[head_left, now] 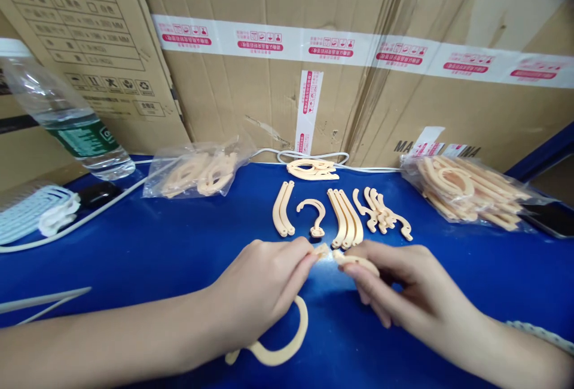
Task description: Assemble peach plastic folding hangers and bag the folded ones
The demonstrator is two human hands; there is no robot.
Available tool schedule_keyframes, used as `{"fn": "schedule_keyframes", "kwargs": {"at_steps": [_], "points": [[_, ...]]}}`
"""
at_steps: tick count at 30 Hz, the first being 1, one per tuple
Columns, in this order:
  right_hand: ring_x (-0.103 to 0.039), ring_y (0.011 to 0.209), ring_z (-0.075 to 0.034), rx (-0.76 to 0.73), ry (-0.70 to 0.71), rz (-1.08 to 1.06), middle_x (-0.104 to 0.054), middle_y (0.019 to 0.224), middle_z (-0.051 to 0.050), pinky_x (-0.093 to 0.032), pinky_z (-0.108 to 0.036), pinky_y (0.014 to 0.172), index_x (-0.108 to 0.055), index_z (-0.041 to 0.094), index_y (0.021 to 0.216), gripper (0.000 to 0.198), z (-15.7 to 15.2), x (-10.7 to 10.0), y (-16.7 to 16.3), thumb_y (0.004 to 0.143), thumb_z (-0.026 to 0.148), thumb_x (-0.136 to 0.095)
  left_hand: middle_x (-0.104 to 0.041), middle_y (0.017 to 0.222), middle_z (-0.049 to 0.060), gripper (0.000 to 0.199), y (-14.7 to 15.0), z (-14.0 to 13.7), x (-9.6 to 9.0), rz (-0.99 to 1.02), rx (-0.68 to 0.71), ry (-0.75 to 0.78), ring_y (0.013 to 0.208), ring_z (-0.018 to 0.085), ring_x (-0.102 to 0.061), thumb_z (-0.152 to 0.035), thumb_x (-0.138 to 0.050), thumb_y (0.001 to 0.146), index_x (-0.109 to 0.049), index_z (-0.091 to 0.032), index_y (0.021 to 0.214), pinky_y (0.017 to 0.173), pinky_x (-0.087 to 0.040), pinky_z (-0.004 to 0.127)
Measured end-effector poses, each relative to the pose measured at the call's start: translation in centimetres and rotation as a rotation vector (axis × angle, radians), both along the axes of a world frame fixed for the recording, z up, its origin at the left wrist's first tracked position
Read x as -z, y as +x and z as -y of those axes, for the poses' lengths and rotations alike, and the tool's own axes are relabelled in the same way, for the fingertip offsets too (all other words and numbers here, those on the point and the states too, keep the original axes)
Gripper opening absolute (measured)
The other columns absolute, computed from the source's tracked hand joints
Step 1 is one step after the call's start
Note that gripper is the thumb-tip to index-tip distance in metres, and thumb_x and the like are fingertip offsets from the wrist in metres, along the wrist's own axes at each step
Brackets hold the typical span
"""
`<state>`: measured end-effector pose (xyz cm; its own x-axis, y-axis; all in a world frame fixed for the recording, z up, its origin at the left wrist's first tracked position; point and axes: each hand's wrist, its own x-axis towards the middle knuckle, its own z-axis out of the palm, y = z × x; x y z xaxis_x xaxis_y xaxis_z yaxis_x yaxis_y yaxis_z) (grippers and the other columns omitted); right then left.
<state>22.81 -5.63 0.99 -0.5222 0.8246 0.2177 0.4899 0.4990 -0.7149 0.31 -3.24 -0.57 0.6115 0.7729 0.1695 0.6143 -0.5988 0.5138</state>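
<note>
My left hand (273, 278) is closed, pinching a small beige plastic piece (321, 251) whose rest is hidden by the fingers. My right hand (399, 284) grips a curved beige plastic arm (364, 265) between thumb and fingers. Their two ends face each other with a narrow gap. Below my left wrist shows a large beige hook (300, 332); whether it joins the held piece I cannot tell. Just beyond the hands lie a hanger hook (319, 213), a pair of curved arms (281, 210), several longer arms (344, 218) and several small S-shaped pieces (381, 210).
Clear bags of beige parts lie at left (197, 171) and right (466, 189). More parts (311, 168) rest by a white cable (314, 155). Cardboard boxes (251, 96) wall off the back of the blue table (179, 263). A water bottle (81, 132), brush (36, 213) and phone (551, 220) are at the sides.
</note>
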Motion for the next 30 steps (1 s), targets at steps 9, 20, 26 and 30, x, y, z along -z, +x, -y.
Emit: {"fn": "schedule_keyframes", "kwargs": {"at_steps": [9,20,26,30], "points": [[-0.065,0.086,-0.023,0.196,0.582,0.111,-0.069,0.092,-0.006,-0.054,-0.039,0.075,-0.075,0.028,0.095,0.016,-5.5,-3.8,6.3,0.095,0.033,-0.06,-0.053,0.047,-0.006,0.037,0.3,-0.6,-0.3,0.447,-0.222,-0.674,0.043,0.011,-0.045,-0.054,-0.046,0.093,-0.053,-0.02,0.08,0.045,-0.033,0.02],[-0.067,0.09,-0.023,-0.065,0.549,0.518,-0.068,0.104,-0.01,-0.058,-0.037,0.076,-0.069,0.019,0.104,0.038,-9.1,0.2,8.9,0.089,0.003,-0.038,-0.07,0.072,-0.002,0.035,-0.5,-1.3,0.0,0.861,-0.349,-0.732,0.054,0.01,-0.063,-0.05,-0.067,0.086,-0.053,-0.018,0.086,0.057,-0.054,0.021],[-0.055,0.117,-0.026,-0.132,0.683,0.283,-0.063,0.121,-0.014,-0.048,-0.043,0.098,-0.058,0.013,0.126,0.045,-5.1,-0.6,4.7,0.086,-0.001,-0.043,-0.07,0.082,0.0,0.034,-0.3,-1.2,0.7,0.959,-0.292,-0.705,0.066,0.014,-0.067,-0.046,-0.07,0.086,-0.049,-0.019,0.083,0.061,-0.059,0.027],[-0.051,0.12,-0.028,-0.306,0.733,0.304,-0.064,0.124,-0.013,-0.041,-0.042,0.104,-0.061,0.009,0.125,0.035,-1.6,-0.6,1.5,0.091,0.01,-0.054,-0.068,0.086,0.0,0.035,-0.1,-1.1,0.7,0.981,-0.244,-0.714,0.068,0.013,-0.066,-0.045,-0.073,0.084,-0.05,-0.019,0.085,0.062,-0.06,0.026]]}}
